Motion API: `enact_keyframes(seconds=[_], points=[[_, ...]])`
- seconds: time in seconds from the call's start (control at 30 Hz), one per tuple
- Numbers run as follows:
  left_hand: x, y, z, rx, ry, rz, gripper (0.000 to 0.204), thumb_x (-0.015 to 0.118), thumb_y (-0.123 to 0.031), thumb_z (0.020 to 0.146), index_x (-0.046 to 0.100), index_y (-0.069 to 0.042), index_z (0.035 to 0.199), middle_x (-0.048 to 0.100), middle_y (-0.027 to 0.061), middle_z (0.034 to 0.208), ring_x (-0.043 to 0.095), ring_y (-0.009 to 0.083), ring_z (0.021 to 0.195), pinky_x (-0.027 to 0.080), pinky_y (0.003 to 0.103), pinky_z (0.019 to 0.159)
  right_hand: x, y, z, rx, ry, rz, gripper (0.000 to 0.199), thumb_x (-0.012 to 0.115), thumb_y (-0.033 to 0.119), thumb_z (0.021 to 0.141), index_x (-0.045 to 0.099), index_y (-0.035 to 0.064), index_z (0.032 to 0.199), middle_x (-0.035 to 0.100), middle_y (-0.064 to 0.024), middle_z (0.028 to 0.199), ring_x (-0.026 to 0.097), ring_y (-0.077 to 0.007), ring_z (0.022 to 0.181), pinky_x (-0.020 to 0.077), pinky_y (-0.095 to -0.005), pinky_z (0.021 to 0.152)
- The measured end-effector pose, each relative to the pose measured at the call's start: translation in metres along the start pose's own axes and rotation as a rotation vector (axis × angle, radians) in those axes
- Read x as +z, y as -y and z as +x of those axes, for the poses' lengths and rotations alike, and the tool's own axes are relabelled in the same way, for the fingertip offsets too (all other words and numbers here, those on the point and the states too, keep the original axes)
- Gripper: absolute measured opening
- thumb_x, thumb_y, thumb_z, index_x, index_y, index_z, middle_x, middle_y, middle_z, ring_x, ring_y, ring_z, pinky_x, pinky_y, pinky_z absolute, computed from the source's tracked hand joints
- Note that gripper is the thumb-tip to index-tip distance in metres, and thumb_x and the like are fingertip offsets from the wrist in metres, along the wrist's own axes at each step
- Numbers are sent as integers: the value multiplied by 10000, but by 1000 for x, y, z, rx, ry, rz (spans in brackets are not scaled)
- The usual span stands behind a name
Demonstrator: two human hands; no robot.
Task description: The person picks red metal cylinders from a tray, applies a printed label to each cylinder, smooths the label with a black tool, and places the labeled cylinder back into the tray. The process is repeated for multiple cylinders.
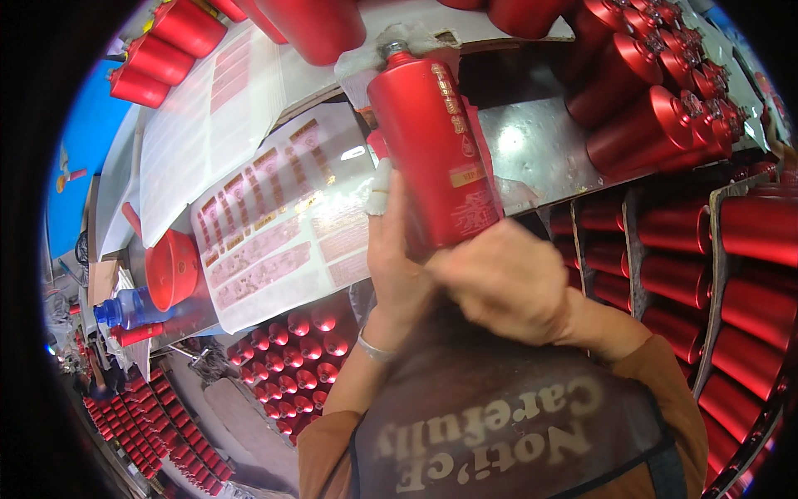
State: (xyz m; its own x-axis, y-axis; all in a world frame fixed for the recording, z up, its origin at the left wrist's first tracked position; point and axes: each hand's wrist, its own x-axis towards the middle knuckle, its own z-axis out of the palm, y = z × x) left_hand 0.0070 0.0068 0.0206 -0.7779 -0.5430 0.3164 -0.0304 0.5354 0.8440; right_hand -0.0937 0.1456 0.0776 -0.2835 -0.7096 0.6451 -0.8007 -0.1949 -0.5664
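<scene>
A red bottle point(424, 141) with gold lettering and a silvery neck lies on a padded rest point(399, 37), its neck pointing away from me. My left hand point(396, 258) grips the bottle's lower left side, its fingers stretched along it. White wrapping point(378, 190) covers one fingertip. Beside the bottle's base, my right hand point(507, 283) is curled like a fist and blurred by motion. Whatever its fingers hold, if anything, is hidden. Left of the bottle lies a sheet of red and gold decals point(266, 200).
Several red bottles point(640, 133) stand at the right of the table, above racks point(632, 249) of more. A red bowl point(172, 268) and a blue-capped clear bottle point(133, 308) sit at the left edge. Stacked white sheets point(204, 108) lie farther back.
</scene>
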Motion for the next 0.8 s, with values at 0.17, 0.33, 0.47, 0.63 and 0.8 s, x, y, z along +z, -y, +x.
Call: enact_keyframes(seconds=[0.17, 0.33, 0.47, 0.63, 0.8], points=[[2, 8, -2, 2, 5, -25, 914, 807, -71, 777, 327, 43, 1546, 497, 216, 1472, 529, 295, 1283, 424, 389, 1089, -21, -36, -14, 778, -209, 54, 272, 684, 65, 928, 626, -21, 1179, 713, -79, 875, 644, -86, 751, 515, -238, 648], [1, 15, -6, -32, 32, -55, 909, 803, -100, 816, 298, 36, 1560, 478, 186, 1501, 544, 249, 1275, 430, 374, 1089, -21, -38, -26, 899, -508, 481, 281, 739, 130, 887, 655, 8, 1126, 705, -104, 827, 637, -46, 753, 511, -239, 665], [1, 14, -6, -55, 53, -41, 932, 795, -95, 818, 263, 26, 1574, 414, 179, 1551, 504, 253, 1335, 403, 374, 1122, -15, -38, -38, 706, -190, 175, 280, 668, 76, 947, 641, 7, 1218, 679, -22, 866, 605, -43, 809, 484, -208, 735], [1, 0, 4, -130, 105, -152, 1155, 871, -125, 730, 117, 72, 1582, 421, 246, 1514, 499, 306, 1339, 395, 388, 1118, -33, -64, -36, 1112, -506, 749, 230, 559, 103, 1028, 656, -3, 1208, 668, -17, 985, 640, -86, 885, 522, -217, 802], [12, -25, 17, -244, 72, -268, 1134, 858, -64, 738, 124, 22, 1598, 406, 202, 1528, 474, 277, 1365, 411, 382, 1117, -44, -26, -27, 559, -282, 145, 390, 667, 223, 926, 594, 20, 1250, 638, -116, 1136, 648, -240, 938, 546, -324, 748]])
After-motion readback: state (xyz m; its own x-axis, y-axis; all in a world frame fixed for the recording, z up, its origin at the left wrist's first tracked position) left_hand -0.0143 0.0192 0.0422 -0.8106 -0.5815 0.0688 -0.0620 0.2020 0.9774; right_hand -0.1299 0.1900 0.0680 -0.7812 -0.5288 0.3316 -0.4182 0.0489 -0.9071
